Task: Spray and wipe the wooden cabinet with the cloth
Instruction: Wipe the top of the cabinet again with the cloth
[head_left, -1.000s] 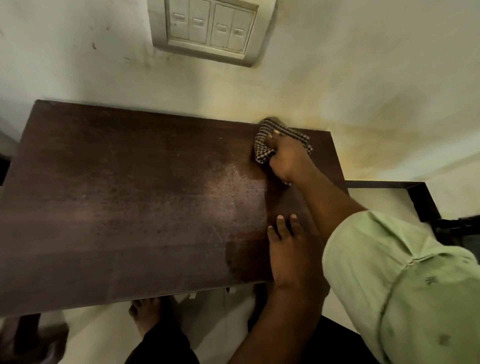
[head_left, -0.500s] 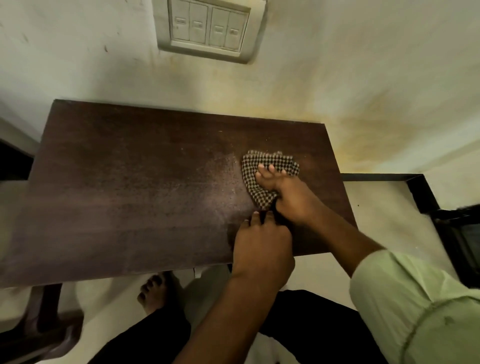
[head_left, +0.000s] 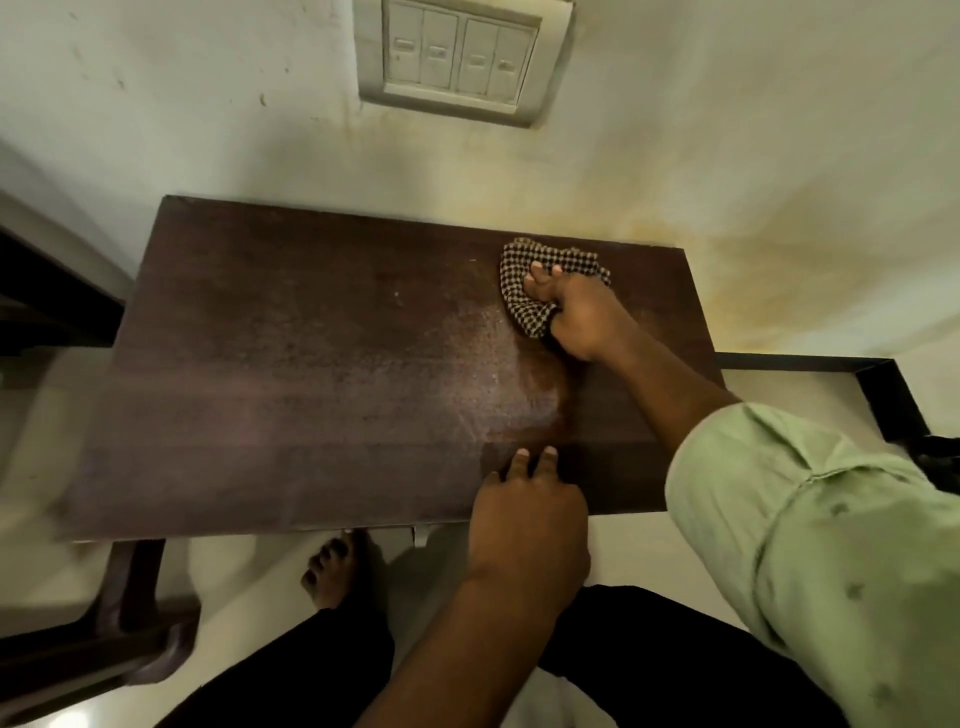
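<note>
1. I am in the wiping step: my right hand (head_left: 576, 317) is gripping the bunched cloth (head_left: 540, 267), fingers curled round it, and pressing it onto the cabinet (head_left: 311, 374) top at the far right, near the wall (head_left: 675, 171).
2. My left hand (head_left: 530, 509) is lying flat on the near edge, fingers straight.
3. Next, I judge, the cloth should be going leftward across the speckled patch (head_left: 467, 374) under steady pressure.

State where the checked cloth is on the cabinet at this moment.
In the head view, the checked cloth lies at the far right of the cabinet top, near the wall, gripped by the right hand.
</note>
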